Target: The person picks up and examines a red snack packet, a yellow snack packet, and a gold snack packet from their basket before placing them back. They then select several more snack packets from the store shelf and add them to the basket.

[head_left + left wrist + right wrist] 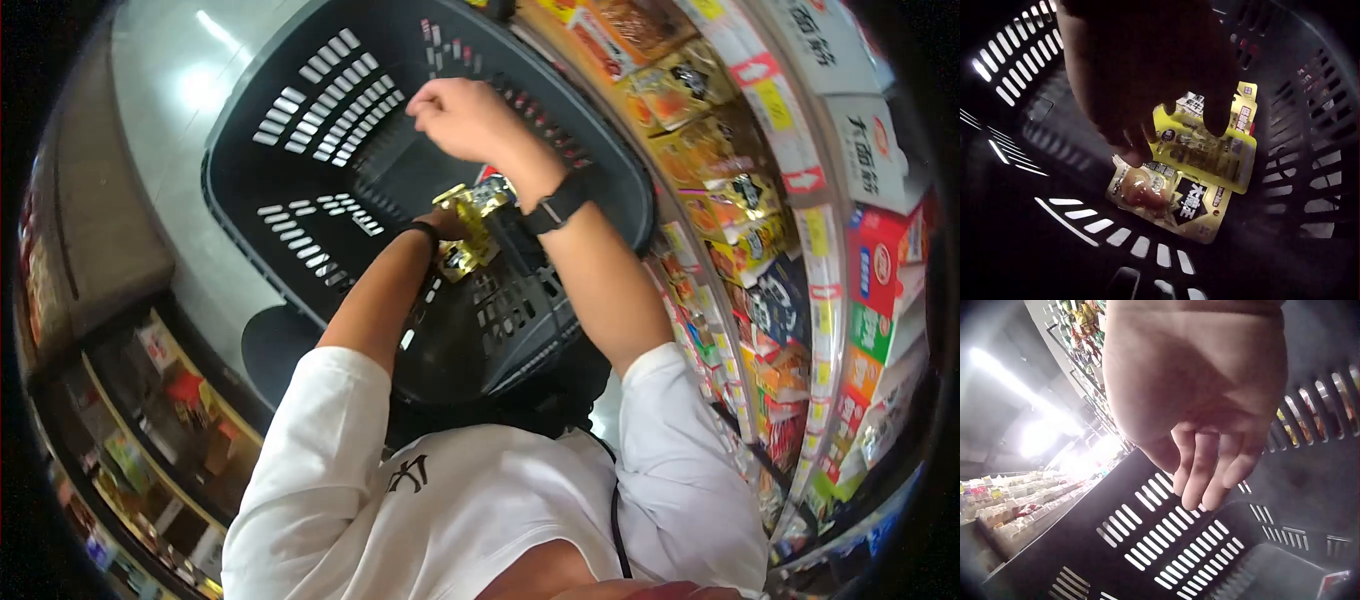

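Note:
Deep in a black slotted shopping basket (290, 215), my left hand (447, 224) grips a shiny yellow snack packet (1210, 153). Its fingers (1132, 147) reach down at the packet's upper edge, and the palm is in shadow. Beneath it lies a gold packet (1200, 215) with a round brown food picture and black lettering. Another yellow-gold packet (1245, 103) shows behind, partly covered. Above the basket's far part, my right hand (465, 115) hangs with loosely bent fingers (1200, 472) and holds nothing.
Shelves of bagged snacks (690, 80) with price strips (775, 110) run close along the right side of the basket. Low display shelves (150, 420) stand to the left, past the shiny floor (190, 150). A brown box-like block (100, 230) is at far left.

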`<action>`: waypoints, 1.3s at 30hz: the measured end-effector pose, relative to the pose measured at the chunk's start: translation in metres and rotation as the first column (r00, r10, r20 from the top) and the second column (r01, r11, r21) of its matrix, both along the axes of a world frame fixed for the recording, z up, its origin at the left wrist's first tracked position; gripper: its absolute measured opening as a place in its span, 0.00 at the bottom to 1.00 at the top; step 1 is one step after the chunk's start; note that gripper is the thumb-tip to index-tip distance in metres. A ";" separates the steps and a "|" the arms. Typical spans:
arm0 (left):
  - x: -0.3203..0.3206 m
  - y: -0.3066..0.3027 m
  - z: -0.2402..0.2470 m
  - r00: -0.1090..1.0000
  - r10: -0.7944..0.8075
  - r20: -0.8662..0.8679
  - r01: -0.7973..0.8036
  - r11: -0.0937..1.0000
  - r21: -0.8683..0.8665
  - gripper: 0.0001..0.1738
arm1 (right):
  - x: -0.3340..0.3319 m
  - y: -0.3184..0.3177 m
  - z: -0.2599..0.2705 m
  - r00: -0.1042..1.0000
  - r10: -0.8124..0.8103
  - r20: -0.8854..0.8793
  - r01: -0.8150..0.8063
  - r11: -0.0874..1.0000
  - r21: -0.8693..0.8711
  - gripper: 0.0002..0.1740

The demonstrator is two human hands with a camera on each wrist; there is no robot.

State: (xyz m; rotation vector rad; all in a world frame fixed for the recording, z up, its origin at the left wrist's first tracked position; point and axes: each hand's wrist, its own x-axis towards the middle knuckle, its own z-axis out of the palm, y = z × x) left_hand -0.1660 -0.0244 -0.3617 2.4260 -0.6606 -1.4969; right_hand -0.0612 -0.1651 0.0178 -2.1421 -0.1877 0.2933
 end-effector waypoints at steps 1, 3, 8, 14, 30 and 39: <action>0.001 0.008 -0.002 1.000 0.026 -0.003 -0.026 1.000 0.005 0.49 | -0.001 0.000 0.003 1.000 -0.013 0.001 0.013 1.000 0.005 0.16; 0.008 0.031 -0.008 0.996 0.088 -0.008 -0.088 0.996 0.028 0.50 | -0.001 -0.001 0.006 1.000 -0.023 -0.005 0.023 1.000 0.003 0.15; 0.023 0.057 -0.013 0.988 0.123 -0.097 -0.124 0.992 -0.008 0.47 | -0.001 0.001 0.007 1.000 -0.023 -0.020 0.023 1.000 0.001 0.15; 0.023 0.045 0.003 0.994 0.091 -0.065 -0.092 0.996 -0.015 0.40 | -0.004 -0.001 0.012 0.999 -0.034 -0.014 0.034 0.999 0.020 0.15; 0.130 0.006 0.262 0.964 -0.089 0.249 0.160 0.946 -0.283 0.23 | 0.002 0.006 -0.003 0.933 -0.283 0.222 0.266 0.958 0.105 0.19; 0.098 0.063 0.489 0.612 0.689 0.389 -0.368 0.683 -0.631 0.15 | -0.001 0.008 0.031 0.997 0.075 -0.020 -0.055 0.864 0.500 0.19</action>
